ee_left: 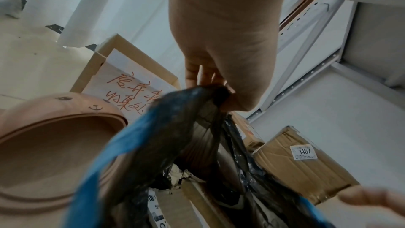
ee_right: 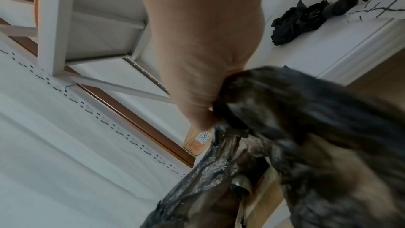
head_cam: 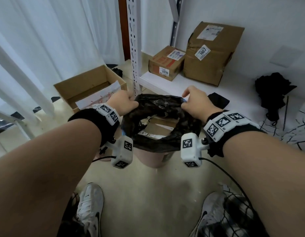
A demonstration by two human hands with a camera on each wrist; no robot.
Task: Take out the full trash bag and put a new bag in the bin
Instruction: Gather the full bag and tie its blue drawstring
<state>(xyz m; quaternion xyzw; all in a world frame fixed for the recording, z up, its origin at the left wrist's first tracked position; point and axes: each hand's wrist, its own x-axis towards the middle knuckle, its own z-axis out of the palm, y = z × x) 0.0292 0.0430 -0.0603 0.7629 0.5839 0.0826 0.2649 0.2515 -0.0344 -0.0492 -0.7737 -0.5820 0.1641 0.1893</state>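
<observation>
Trash bag (head_cam: 165, 106) between shelf post (head_cam: 133, 48), boxes (head_cam: 167, 63).

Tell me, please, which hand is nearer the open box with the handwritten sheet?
Left. The left hand grips the bag rim on the side beside the open box; the right hand grips the opposite rim, toward the shelf.

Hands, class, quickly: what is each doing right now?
Left hand: grips the trash bag rim.
Right hand: grips the opposite rim.
</observation>
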